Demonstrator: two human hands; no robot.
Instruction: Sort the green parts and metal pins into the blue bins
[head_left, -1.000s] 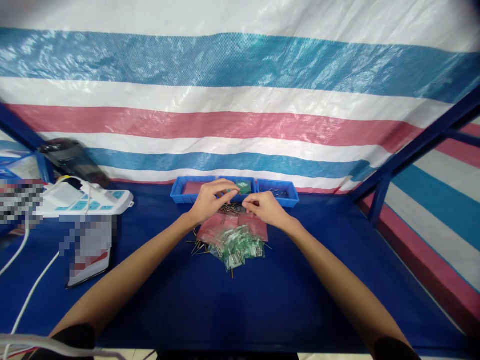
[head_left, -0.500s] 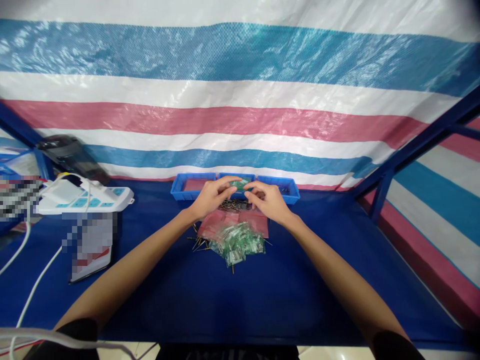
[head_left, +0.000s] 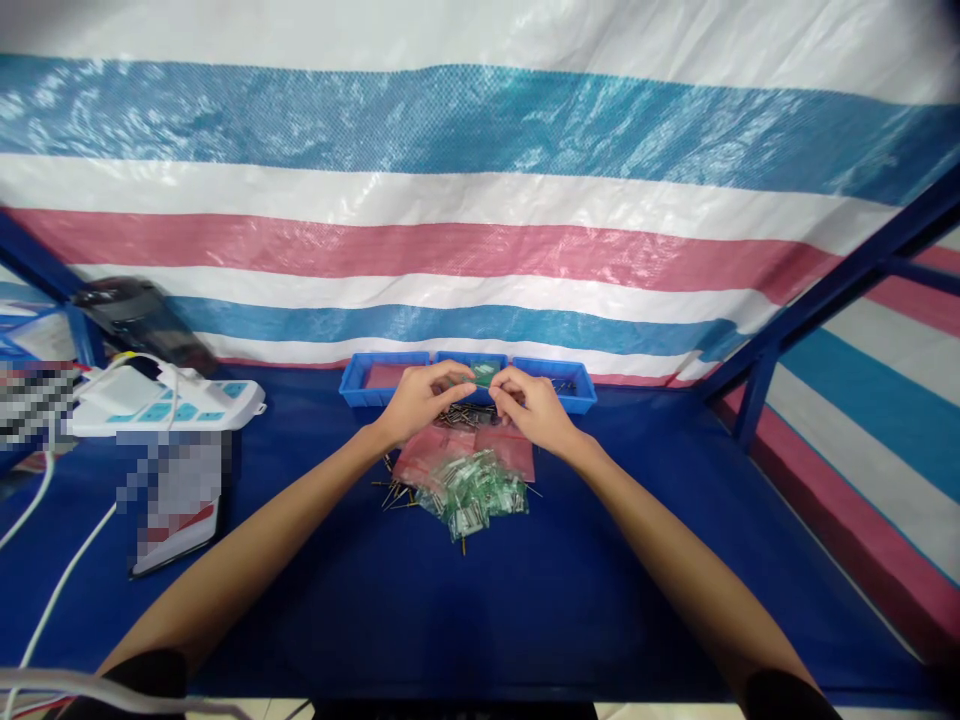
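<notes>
My left hand and my right hand meet over the middle blue bin, fingertips a little apart. Between them is a small green clear plastic bag, its edges pinched by thumb and fingers on either side. Just below the hands lies a heap of dark, thin metal pieces, partly hidden by the fingers. Nearer to me, red plastic bags lie under a pile of green-tinted bags with small metal parts inside. Loose thin bits with golden shanks stick out at the pile's left.
A left blue bin holds red bags; a right blue bin holds small dark parts. On the left are a white power strip with cables, a tablet-like device and a dark bottle. A striped sheet hangs behind.
My right fingers have closed in more tightly at the green bag, and my fingertips sit slightly lower. The whole view has shifted a little; the piles on the table look unchanged.
</notes>
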